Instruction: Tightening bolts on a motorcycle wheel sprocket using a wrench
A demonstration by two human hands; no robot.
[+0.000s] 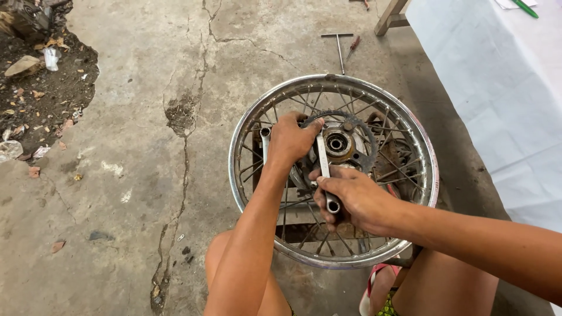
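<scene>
Spoked motorcycle wheel (246, 175) lying flat on a low wooden stand on the cracked concrete floor (134, 175), sprocket side up, directly ahead between the knees. Left hand (291, 140) at about 9 o'clock of the hub (338, 143), fingers curled down over the sprocket (369, 131) edge, apparently bracing it; exact hold hidden by the knuckles. Right hand (357, 202) at about 6 o'clock of the hub, fingers wrapped fully closed around the lower end of a long steel wrench (324, 164), its shaft running up toward the hub. Likely heavy and rigid as a whole: steel rim stiff, thin spokes bendable under side load, sprocket teeth sharp and probably greasy, so slippery near the centre. Best gripped at the rim or the solid hub rather than the spokes. T-handle wrench (339, 47) and small screwdriver (354, 44) on the floor at 12 o'clock, well apart. White cloth (497, 88) at 2 o'clock; rubble patch (41, 88) at 10 o'clock.
</scene>
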